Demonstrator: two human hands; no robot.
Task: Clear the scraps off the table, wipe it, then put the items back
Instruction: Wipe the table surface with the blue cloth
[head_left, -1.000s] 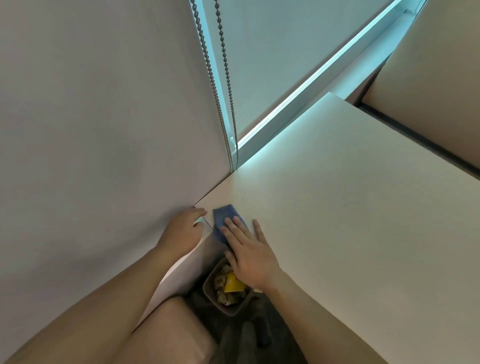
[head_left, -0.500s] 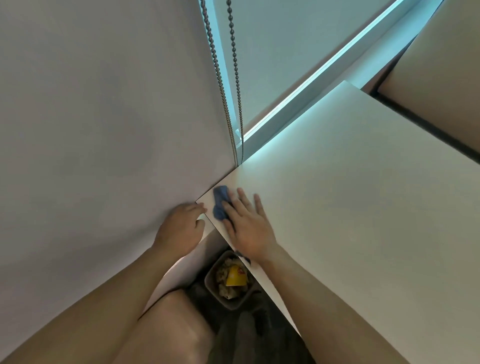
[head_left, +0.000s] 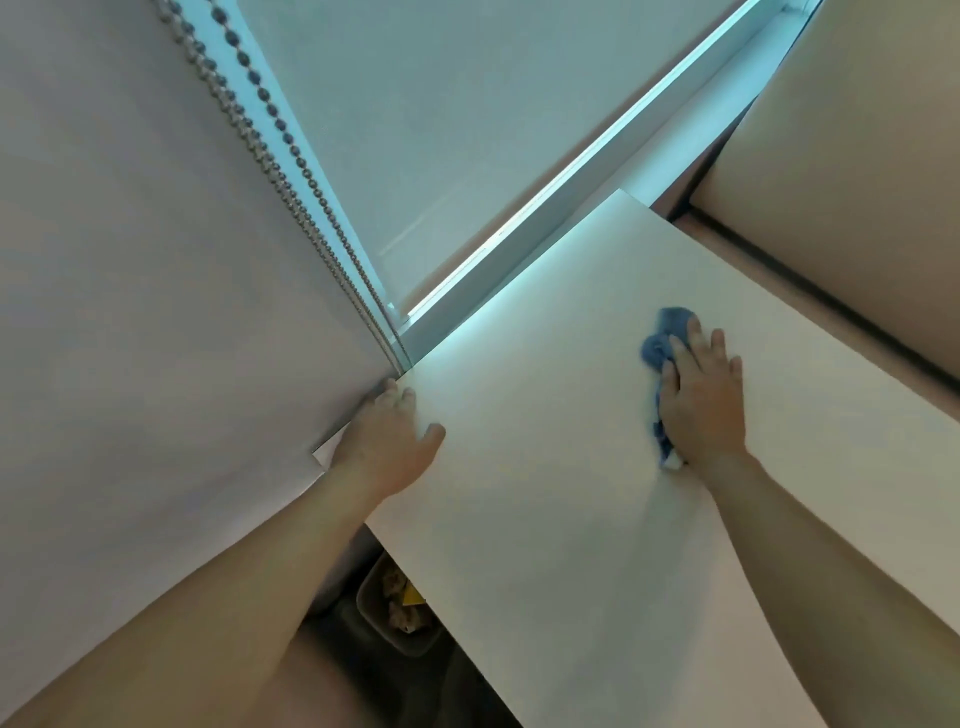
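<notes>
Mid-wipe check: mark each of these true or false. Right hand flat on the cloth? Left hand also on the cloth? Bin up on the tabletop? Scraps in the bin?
1. The right hand presses the blue cloth flat on the table. True.
2. The left hand also holds the cloth. False: it rests on the table's corner by the wall, apart from the cloth.
3. The bin sits on the tabletop. False: it is below the table's near edge.
4. The bin holds scraps. True.

matt smooth table (head_left: 571, 467), blue cloth (head_left: 657, 351)
</notes>
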